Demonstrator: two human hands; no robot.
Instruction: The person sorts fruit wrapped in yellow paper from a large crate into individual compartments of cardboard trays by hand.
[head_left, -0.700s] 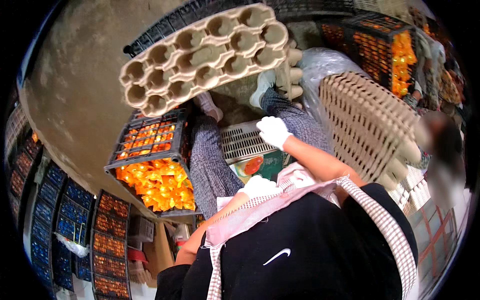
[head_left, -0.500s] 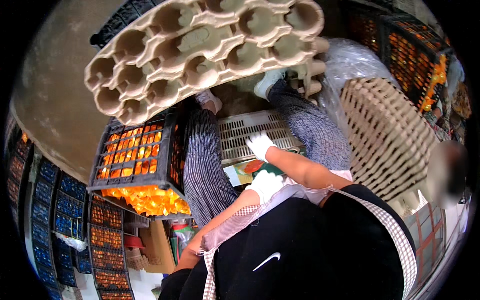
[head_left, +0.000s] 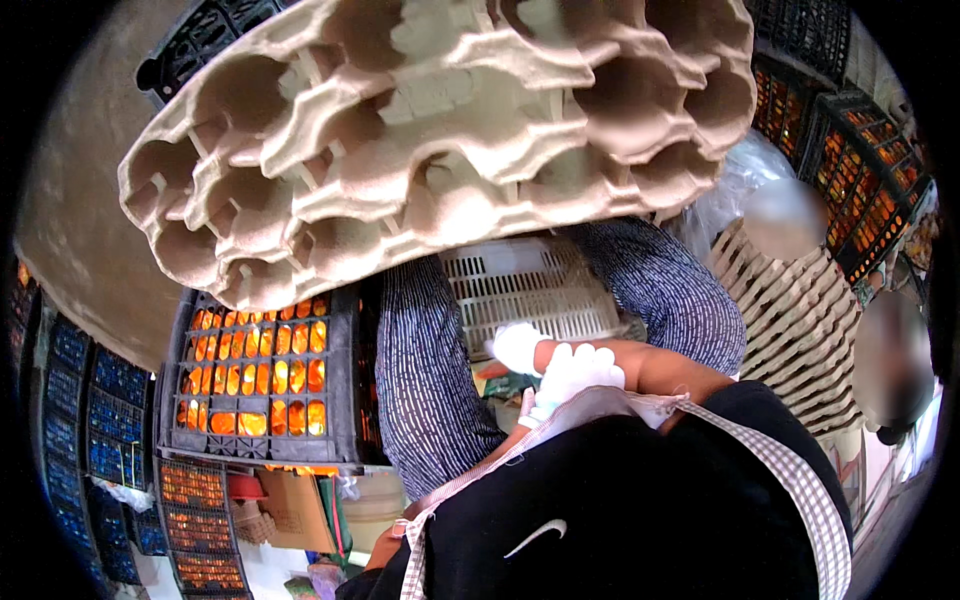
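Observation:
My left hand (head_left: 575,380), in a white glove, lies against my bare right forearm near the wrist. Its thumb stands apart from the bent fingers, and nothing shows in it. Past it, my right hand (head_left: 517,348), also white-gloved, hangs between my knees with its fingers mostly out of sight. Beneath the hands is a partly hidden box or packet (head_left: 505,383) with green on it. A pale slotted plastic crate (head_left: 525,285) sits just beyond them. Large in front looms a grey-brown moulded pulp tray (head_left: 450,195) with deep round cups, hiding my feet.
To the left stands a black crate (head_left: 262,450) of shiny orange pieces. Stacked crates of blue (head_left: 118,410) and orange (head_left: 205,535) items line the far left. At right are nested pulp trays (head_left: 790,330), clear plastic wrap (head_left: 745,165) and more orange-filled crates (head_left: 860,180).
The pulp tray looks larger and lower in view. My right hand has drawn back toward me, and my left has moved right, onto the right forearm.

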